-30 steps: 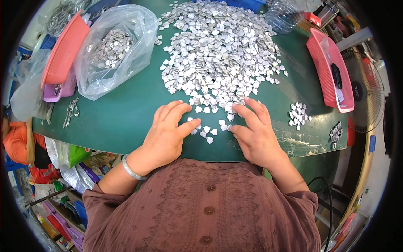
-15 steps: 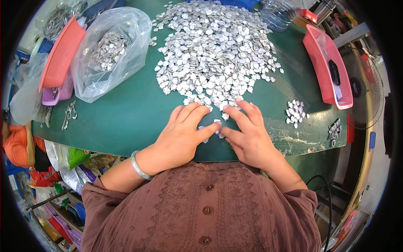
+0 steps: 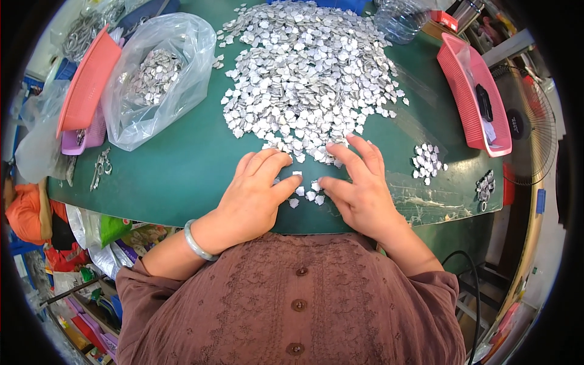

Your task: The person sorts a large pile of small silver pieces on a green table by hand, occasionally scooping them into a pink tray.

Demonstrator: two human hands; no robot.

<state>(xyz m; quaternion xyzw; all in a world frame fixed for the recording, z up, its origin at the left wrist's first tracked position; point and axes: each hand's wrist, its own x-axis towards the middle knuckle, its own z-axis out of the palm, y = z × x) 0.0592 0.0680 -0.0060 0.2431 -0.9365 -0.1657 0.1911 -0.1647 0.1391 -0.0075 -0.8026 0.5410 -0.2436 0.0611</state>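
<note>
L hand (image 3: 250,191) farther from R hand (image 3: 366,193) vs 0.5s ago.

Worktop (image 3: 164,182) under left hand (image 3: 254,188) and right hand (image 3: 363,191): dark green, pale tan scuffs (image 3: 423,202) right of the right hand. Small-piece pile (image 3: 310,73) beyond both: silver-grey to white. Loose pieces (image 3: 311,195) between them: whitish silver. Plastic bag (image 3: 131,118) beyond left hand, to its left: clear, milky. Further left: coral-pink basket (image 3: 90,79), lilac basket (image 3: 95,131). Right of right hand: pink basket (image 3: 457,79), black item (image 3: 484,102) inside. Bangle (image 3: 191,242) just behind left hand: pale grey. Blouse (image 3: 243,304) behind hands: brown, darker floral embroidery (image 3: 243,274), brown buttons (image 3: 298,305).
</note>
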